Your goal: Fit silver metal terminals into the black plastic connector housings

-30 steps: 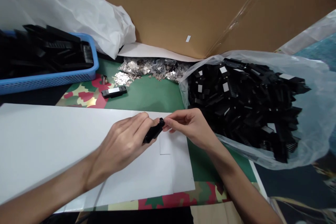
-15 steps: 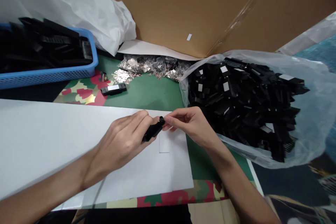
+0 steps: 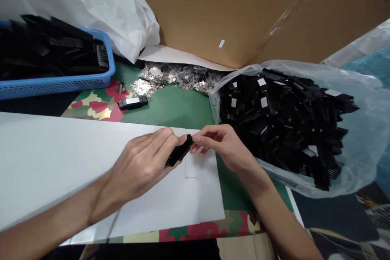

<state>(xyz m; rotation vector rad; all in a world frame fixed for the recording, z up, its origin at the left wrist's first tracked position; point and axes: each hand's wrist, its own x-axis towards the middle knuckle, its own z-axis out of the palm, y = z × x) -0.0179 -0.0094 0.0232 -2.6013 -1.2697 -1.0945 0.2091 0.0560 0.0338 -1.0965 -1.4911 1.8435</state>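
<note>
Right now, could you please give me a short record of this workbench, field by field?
Left hand: closed around a small black part, held over the white sheet
Right hand: fingertips pinching the far end of that part
Right side: clear bag heaped with black parts
Far left: blue basket holding more black parts
Centre back: pile of silver metal pieces; one black part with a pale label lying alone on the green mat
Behind: cardboard wall, white plastic wrap

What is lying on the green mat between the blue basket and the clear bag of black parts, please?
In the head view, a single black part with a white label lies there, with a heap of small shiny metal pieces behind it.
</note>
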